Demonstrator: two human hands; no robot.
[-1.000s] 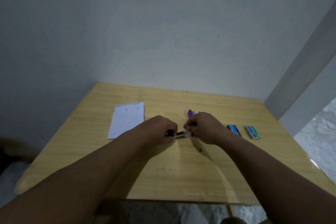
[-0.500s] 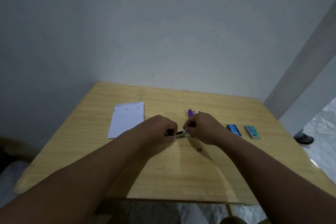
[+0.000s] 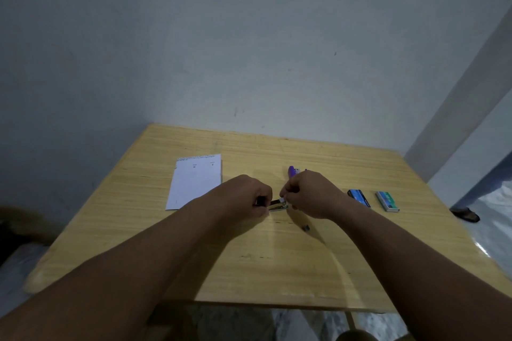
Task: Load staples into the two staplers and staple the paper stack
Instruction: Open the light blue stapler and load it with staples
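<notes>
Left hand (image 3: 249, 196) is curled tight around a stapler (image 3: 277, 205) at mid-counter (image 3: 277, 271); right hand (image 3: 307, 194) pinches something small and pale at its tip. Paper (image 3: 196, 181) lies left of the stapler.

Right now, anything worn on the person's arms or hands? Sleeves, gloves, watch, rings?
Nothing visible. The left hand and right hand are bare, with no gloves; both forearms are uncovered to the frame edge, with no sleeves, watch or bands. Rings cannot be told.

A wooden table (image 3: 277, 271) is standing against a pale wall (image 3: 249, 50); a sandalled foot (image 3: 465, 214) is resting on the floor, well right of the fingers
</notes>
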